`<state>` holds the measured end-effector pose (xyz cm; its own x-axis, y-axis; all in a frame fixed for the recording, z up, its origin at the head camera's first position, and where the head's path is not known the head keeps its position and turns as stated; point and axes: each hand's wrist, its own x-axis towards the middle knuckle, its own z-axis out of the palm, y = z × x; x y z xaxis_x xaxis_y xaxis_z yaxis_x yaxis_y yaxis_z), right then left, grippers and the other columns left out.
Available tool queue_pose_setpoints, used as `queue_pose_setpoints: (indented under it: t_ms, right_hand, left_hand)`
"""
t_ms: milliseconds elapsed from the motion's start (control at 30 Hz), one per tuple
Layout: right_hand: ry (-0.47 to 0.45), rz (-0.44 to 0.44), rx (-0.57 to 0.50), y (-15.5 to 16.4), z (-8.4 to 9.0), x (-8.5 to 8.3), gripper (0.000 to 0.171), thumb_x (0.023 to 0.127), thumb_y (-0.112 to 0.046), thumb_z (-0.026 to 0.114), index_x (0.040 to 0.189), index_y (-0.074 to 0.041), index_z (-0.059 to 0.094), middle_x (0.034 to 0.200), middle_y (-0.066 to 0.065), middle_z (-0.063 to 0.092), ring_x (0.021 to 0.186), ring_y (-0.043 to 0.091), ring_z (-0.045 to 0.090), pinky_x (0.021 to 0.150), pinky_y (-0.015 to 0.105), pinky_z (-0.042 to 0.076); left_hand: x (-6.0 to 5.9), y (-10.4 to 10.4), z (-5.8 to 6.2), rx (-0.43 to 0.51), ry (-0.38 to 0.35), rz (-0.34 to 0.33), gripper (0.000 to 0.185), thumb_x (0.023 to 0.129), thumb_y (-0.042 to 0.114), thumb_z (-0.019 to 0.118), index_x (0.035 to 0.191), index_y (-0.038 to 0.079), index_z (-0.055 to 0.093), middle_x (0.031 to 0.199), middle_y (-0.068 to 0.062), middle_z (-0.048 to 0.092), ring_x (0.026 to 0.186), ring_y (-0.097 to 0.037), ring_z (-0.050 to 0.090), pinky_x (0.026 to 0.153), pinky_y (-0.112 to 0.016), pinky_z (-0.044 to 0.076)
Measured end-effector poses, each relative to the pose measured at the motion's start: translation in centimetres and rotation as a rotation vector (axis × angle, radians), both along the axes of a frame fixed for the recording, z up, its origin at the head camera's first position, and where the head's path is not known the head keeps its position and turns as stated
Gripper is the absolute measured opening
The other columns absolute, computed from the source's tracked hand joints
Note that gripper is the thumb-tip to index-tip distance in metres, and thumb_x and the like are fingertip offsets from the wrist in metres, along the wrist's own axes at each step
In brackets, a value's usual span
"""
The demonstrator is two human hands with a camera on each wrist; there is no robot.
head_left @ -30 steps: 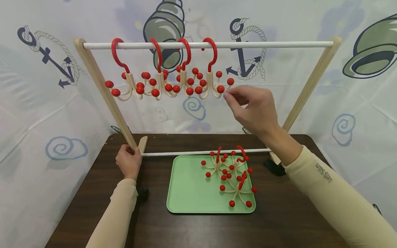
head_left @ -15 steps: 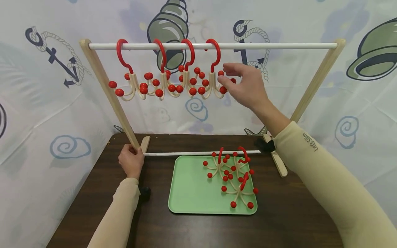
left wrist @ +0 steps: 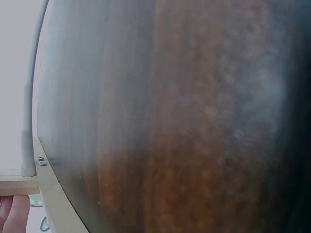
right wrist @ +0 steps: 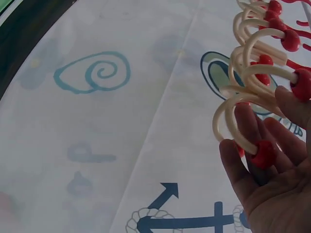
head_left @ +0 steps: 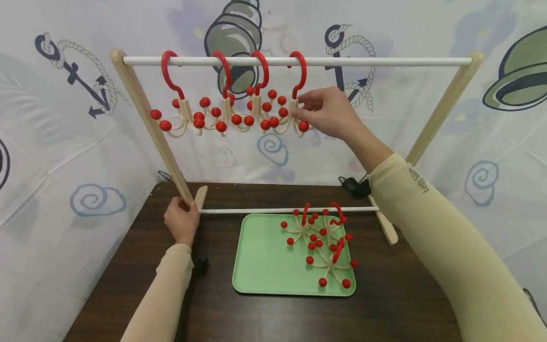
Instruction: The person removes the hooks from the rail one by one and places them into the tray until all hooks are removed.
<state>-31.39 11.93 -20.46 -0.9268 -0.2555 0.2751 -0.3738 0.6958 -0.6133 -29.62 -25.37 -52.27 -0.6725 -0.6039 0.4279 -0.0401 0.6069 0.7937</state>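
My right hand (head_left: 326,114) reaches to the rightmost hanging hook (head_left: 304,71), a red crook on a beige stem with curved arms tipped by red balls. Thumb and fingers pinch its stem from the right; in the right wrist view one red-tipped arm (right wrist: 265,154) lies in front of the palm. The crook hangs over the white rail (head_left: 384,61), left of the rail's middle. Three like hooks (head_left: 228,80) hang to its left. Down at the table, my left hand (head_left: 183,221) grips the foot of the rack's left wooden post (head_left: 159,137), its fingertips partly hidden behind the wood.
A green tray (head_left: 260,256) lies on the dark wooden table (head_left: 239,320), with three more hooks (head_left: 331,261) standing crook-up on its right side. Behind it runs the rack's lower white bar (head_left: 248,211). The right post (head_left: 444,109) rises beyond my right sleeve.
My right hand has moved from the ball tip at the right of the rightmost hook up and left to its stem, opening on the way, then closing. The left hand stays at the post.
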Motion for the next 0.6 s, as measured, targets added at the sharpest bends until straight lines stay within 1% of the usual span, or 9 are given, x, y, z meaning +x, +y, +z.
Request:
queue_pose_setpoints:
  t_ms: [133, 267, 367, 467, 600]
  right_hand:
    - [0.013, -0.008, 0.041, 0.06, 0.04, -0.18, 0.049, 0.091, -0.04, 0.067, 0.132, -0.013, 0.064, 0.105, 0.007, 0.069, 0.094, 0.02, 0.058, 0.073, 0.033, 0.05]
    - [0.033, -0.008, 0.044, 0.1, 0.05, -0.03, 0.049, 0.091, -0.038, 0.068, 0.133, -0.014, 0.063, 0.107, 0.005, 0.071, 0.094, 0.018, 0.059, 0.072, 0.032, 0.051]
    - [0.055, -0.004, 0.023, 0.05, -0.01, 0.04, 0.046, 0.091, -0.036, 0.069, 0.131, -0.012, 0.065, 0.106, 0.005, 0.072, 0.095, 0.017, 0.061, 0.074, 0.032, 0.051]
    - [0.083, 0.001, 0.003, 0.13, -0.05, 0.13, 0.043, 0.091, -0.034, 0.069, 0.127, -0.009, 0.067, 0.105, 0.006, 0.072, 0.096, 0.016, 0.064, 0.077, 0.031, 0.05]
    - [0.1, 0.007, -0.03, 0.46, -0.06, 0.31, 0.044, 0.091, -0.032, 0.07, 0.125, -0.005, 0.067, 0.107, 0.008, 0.072, 0.098, 0.018, 0.066, 0.082, 0.032, 0.05]
  left_hand:
    - [-0.25, 0.05, -0.15, 0.003, 0.007, -0.005, 0.016, 0.087, 0.012, 0.069, 0.097, 0.0, 0.065, 0.085, -0.018, 0.066, 0.079, -0.038, 0.061, 0.08, -0.053, 0.045]
    - [-0.34, 0.05, -0.22, 0.007, 0.011, -0.012, 0.015, 0.087, 0.012, 0.068, 0.096, 0.001, 0.065, 0.085, -0.018, 0.066, 0.079, -0.038, 0.061, 0.081, -0.054, 0.045]
    - [-0.14, 0.15, -0.04, 0.013, 0.006, -0.007, 0.015, 0.087, 0.011, 0.068, 0.097, 0.0, 0.065, 0.086, -0.018, 0.066, 0.08, -0.038, 0.061, 0.081, -0.054, 0.045]
    - [0.07, 0.22, 0.17, 0.016, 0.006, -0.001, 0.016, 0.086, 0.01, 0.068, 0.097, -0.001, 0.065, 0.087, -0.019, 0.066, 0.08, -0.039, 0.062, 0.081, -0.054, 0.045]
    - [0.18, 0.26, 0.31, 0.014, 0.014, -0.004, 0.016, 0.086, 0.009, 0.069, 0.097, -0.002, 0.065, 0.086, -0.02, 0.066, 0.08, -0.039, 0.061, 0.081, -0.054, 0.045]
